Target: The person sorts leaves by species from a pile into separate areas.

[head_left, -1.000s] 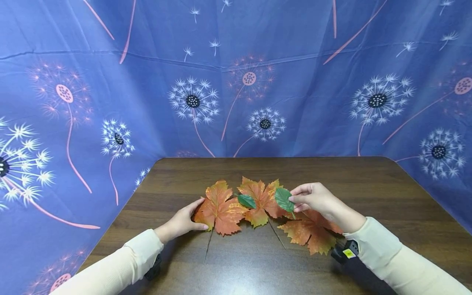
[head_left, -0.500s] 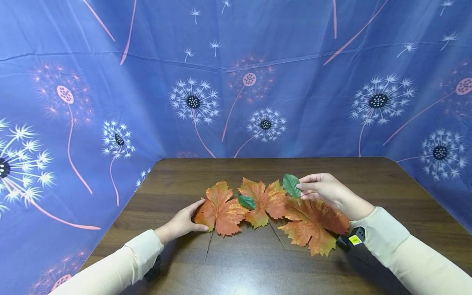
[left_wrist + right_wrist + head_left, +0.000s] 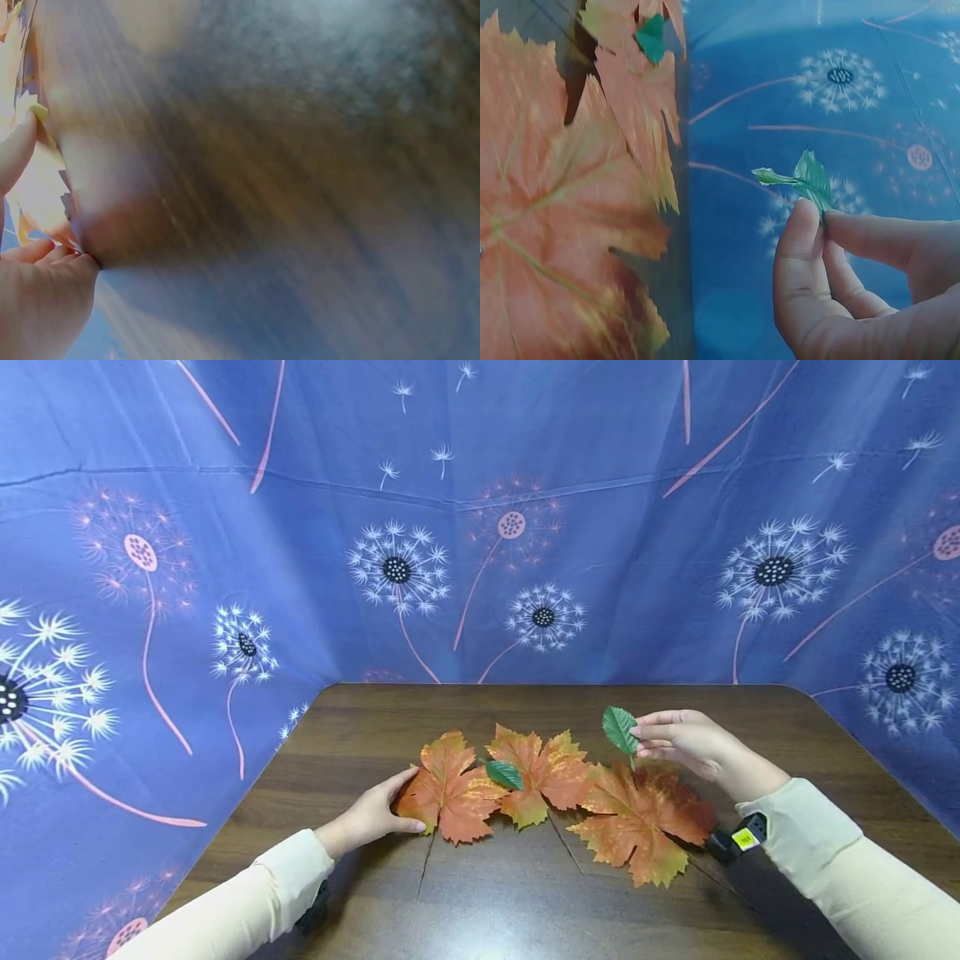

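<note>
In the right hand (image 3: 693, 743), a green leaf (image 3: 619, 729)

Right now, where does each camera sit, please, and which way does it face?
Head: on the person's head, facing forward and down at three orange, lobed leaves on a brown wooden table; left hand, right hand and both cream sleeves show.
Left wrist: on that wrist, facing the table; the left hand shows at one orange leaf.
Right wrist: on that wrist, facing the blue dandelion-print cloth; the right hand shows, pinching a small green leaf.
Head and right wrist share this green leaf.
</note>
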Demonstrator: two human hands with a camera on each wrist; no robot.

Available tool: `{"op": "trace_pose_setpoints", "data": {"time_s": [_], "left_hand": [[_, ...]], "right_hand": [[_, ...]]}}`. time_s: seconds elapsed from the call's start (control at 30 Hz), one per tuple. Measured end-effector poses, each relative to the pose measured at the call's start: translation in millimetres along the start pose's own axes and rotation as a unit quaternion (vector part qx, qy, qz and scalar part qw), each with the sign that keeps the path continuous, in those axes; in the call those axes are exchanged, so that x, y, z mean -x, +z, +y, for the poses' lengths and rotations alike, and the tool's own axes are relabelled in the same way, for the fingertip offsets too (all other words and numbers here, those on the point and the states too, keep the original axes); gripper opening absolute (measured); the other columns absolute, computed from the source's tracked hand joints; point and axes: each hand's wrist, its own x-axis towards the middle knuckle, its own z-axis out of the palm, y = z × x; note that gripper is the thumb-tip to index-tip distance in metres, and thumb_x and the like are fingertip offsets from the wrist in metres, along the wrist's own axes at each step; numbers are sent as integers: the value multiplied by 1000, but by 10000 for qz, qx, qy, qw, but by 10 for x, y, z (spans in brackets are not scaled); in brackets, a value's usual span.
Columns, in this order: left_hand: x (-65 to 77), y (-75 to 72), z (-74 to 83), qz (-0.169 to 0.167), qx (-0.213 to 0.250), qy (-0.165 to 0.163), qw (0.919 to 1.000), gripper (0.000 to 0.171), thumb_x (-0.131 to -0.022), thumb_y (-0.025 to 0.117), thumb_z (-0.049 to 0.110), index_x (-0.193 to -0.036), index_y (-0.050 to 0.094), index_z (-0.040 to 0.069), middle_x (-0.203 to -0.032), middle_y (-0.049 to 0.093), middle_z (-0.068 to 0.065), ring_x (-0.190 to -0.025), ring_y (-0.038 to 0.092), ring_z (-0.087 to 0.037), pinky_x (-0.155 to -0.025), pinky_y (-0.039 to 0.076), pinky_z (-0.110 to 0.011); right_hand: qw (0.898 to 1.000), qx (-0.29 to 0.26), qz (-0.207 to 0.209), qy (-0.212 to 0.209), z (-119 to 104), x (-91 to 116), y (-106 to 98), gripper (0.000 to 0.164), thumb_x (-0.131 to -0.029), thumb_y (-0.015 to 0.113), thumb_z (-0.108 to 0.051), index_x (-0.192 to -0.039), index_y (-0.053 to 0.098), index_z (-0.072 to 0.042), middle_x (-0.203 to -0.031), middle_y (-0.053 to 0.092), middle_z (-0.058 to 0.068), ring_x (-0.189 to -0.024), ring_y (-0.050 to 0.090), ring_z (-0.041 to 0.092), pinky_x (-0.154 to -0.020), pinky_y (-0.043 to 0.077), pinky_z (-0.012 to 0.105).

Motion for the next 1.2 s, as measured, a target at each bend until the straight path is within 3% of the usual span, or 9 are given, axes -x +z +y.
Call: {"op": "trace_pose_setpoints", "data": {"time_s": [0.13,0.47,0.6,0.7,0.8,0.9,1.03,1.2], "left_hand": [[-18,-7,5,16,-7,18,10000,93,-75,84,16,-149,31,-2,-150,37,-28,-134,43,-39,-108,37,-52],[-23,-12,-3,-97,2,-106,9999,95,-75,84,19,-150,29,-1,-153,32,-25,-138,39,-38,-110,34,-53],[-8,-13,12,-78,76,-146,9998,95,-75,84,17,-150,29,-1,-154,31,-25,-139,37,-39,-111,33,-53],[-6,-9,18,-27,67,-178,9998,94,-75,84,17,-150,30,0,-153,32,-25,-138,38,-39,-110,34,-53],[-9,0,13,25,24,-160,9999,94,-74,85,17,-150,31,0,-152,33,-25,-138,39,-39,-110,34,-53],[-7,5,19,40,-23,-86,10000,93,-74,85,17,-149,32,-2,-152,34,-26,-137,39,-39,-110,34,-53],[-4,21,28,55,-91,-15,9999,92,-75,84,17,-148,32,-3,-151,34,-26,-137,39,-39,-110,34,-54],[6,49,32,102,-102,-73,9999,93,-73,86,17,-148,34,-2,-151,36,-26,-136,40,-40,-110,34,-53]], "right_hand": [[9999,-161,-38,30,-22,-24,-100,8,-95,56,-2,-101,61,-7,-84,69,-1,-76,69,11,-77,57,25],[9990,-157,163,388,-27,-158,-395,14,-96,55,-1,-110,55,-2,-86,66,0,-77,68,9,-78,57,23],[9988,24,165,467,-13,-192,-480,42,-97,53,-4,-134,38,12,-87,66,-2,-78,68,8,-80,56,24],[9984,143,169,513,11,-206,-543,57,-98,52,-5,-141,24,17,-88,66,-3,-80,68,7,-81,56,23],[9987,13,167,488,53,-215,-629,38,-97,54,-4,-130,42,10,-88,66,-3,-81,68,7,-80,56,23],[9986,-156,161,471,92,-215,-730,11,-96,55,-2,-106,60,-4,-89,67,-4,-82,67,8,-80,56,24],[9978,-250,228,577,121,-205,-865,24,-97,54,-2,-86,66,-20,-88,68,-4,-81,68,8,-80,56,23],[9979,-228,263,540,162,-169,-1007,25,-96,54,-1,-87,69,-18,-87,70,-5,-81,69,8,-80,57,23]]}}
